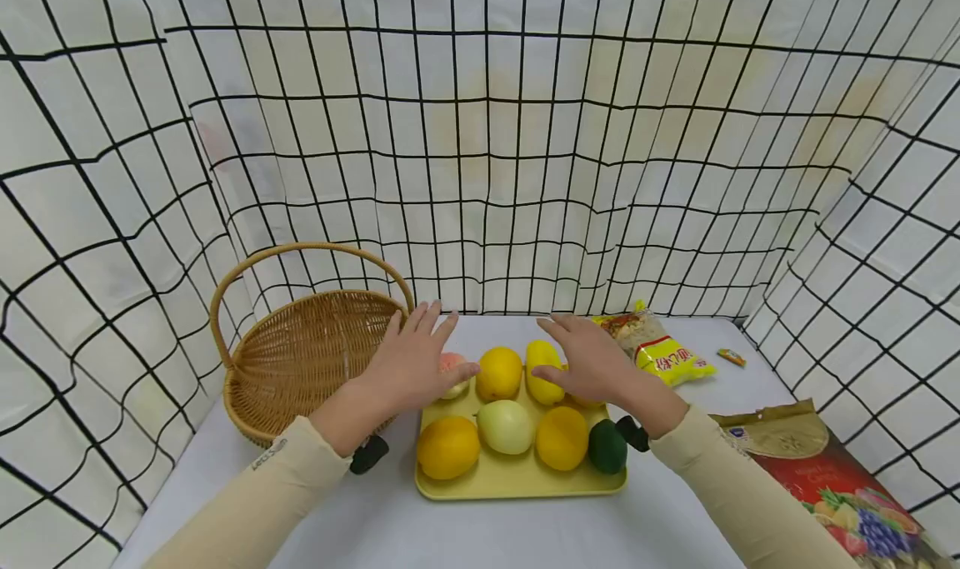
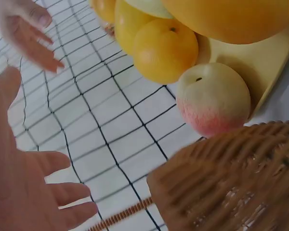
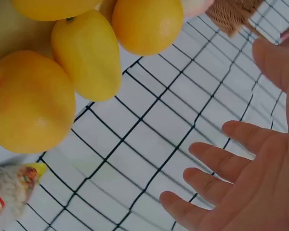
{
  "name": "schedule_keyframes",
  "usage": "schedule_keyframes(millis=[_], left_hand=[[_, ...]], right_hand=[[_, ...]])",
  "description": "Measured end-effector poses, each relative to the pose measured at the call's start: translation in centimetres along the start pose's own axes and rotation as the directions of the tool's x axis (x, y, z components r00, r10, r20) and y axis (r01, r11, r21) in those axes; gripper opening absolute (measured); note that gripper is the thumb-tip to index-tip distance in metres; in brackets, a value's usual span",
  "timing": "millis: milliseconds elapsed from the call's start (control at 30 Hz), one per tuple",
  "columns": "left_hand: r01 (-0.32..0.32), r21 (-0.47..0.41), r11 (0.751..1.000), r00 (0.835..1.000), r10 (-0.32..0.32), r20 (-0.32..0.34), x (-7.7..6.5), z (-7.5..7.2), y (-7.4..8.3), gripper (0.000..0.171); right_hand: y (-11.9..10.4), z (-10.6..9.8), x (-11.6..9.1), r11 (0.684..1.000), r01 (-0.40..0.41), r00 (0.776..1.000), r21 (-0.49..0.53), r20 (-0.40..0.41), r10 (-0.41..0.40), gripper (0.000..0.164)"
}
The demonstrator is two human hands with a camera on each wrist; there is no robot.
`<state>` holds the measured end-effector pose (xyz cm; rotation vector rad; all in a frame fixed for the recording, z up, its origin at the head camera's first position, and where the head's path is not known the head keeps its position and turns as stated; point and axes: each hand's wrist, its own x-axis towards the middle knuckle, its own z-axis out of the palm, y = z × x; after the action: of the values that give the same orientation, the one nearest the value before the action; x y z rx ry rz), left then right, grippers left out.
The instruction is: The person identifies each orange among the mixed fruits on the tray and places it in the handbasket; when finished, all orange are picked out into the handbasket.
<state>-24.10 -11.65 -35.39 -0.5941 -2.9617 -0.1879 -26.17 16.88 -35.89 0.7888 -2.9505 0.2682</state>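
Note:
Both hands hover with fingers spread and hold nothing. My left hand [image 1: 412, 356] is over the left back of a yellow tray [image 1: 517, 490], beside the wicker basket [image 1: 300, 361] and above a pink and cream peach [image 2: 214, 98]. The right hand [image 1: 592, 361] is over the tray's back right, near a long yellow mango [image 1: 543, 373]. Also on the tray are a round orange-yellow fruit [image 1: 498, 373], a pale green fruit [image 1: 507, 427], an orange fruit [image 1: 448, 448], another orange fruit [image 1: 562, 438] and a dark green avocado [image 1: 607, 446]. Another orange-yellow fruit [image 3: 31, 101] is mostly hidden by the right hand in the head view.
Back right lies a yellow and clear food bag [image 1: 663, 348], with a small wrapped packet [image 1: 731, 356] beyond it. A red and gold fruit-printed bag [image 1: 832, 477] sits at the right under the right forearm. Black-gridded white cloth walls [image 1: 487, 136] enclose the table.

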Motion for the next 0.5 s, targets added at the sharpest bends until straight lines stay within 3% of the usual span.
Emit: schedule_keyframes(millis=[100,167,233,267,333,367,400,500], left_hand=[[0.027,-0.093,0.995,0.993,-0.038,-0.116,-1.3,-1.0,-1.2,0.084],[0.036,-0.153,0.988,0.976,-0.067,-0.206,-2.4,-1.6,-2.1,0.074],[0.039,-0.199,0.979,0.944,-0.102,-0.313,-3.7,-2.0,-3.0,0.064],[0.035,-0.219,0.975,0.919,-0.117,-0.377,-4.4,-2.1,-3.6,0.058],[0.015,-0.251,0.968,0.848,-0.145,-0.510,-5.7,-2.1,-4.7,0.044],[-0.001,-0.256,0.967,0.799,-0.153,-0.582,-6.3,-2.1,-5.4,0.038],[-0.013,-0.260,0.965,0.743,-0.165,-0.649,-6.9,-2.0,-6.0,0.033],[-0.053,-0.289,0.956,0.548,-0.215,-0.809,-8.4,-1.8,-7.8,0.022]], right_hand=[[0.9,0.4,-0.4,0.994,-0.052,0.996,0.095,-0.063,0.058,0.069],[1.6,0.7,-0.7,0.982,-0.087,0.992,0.169,-0.080,0.101,0.065],[2.4,1.1,-1.1,0.966,-0.112,0.987,0.232,-0.089,0.136,0.063],[2.8,1.3,-1.3,0.956,-0.124,0.984,0.266,-0.092,0.153,0.062],[3.5,1.7,-1.8,0.930,-0.147,0.977,0.336,-0.099,0.190,0.060],[3.9,1.9,-1.9,0.918,-0.157,0.972,0.364,-0.106,0.209,0.060],[4.3,2.1,-2.1,0.907,-0.168,0.967,0.387,-0.113,0.227,0.059],[5.3,2.8,-2.5,0.879,-0.183,0.955,0.439,-0.133,0.266,0.057]])
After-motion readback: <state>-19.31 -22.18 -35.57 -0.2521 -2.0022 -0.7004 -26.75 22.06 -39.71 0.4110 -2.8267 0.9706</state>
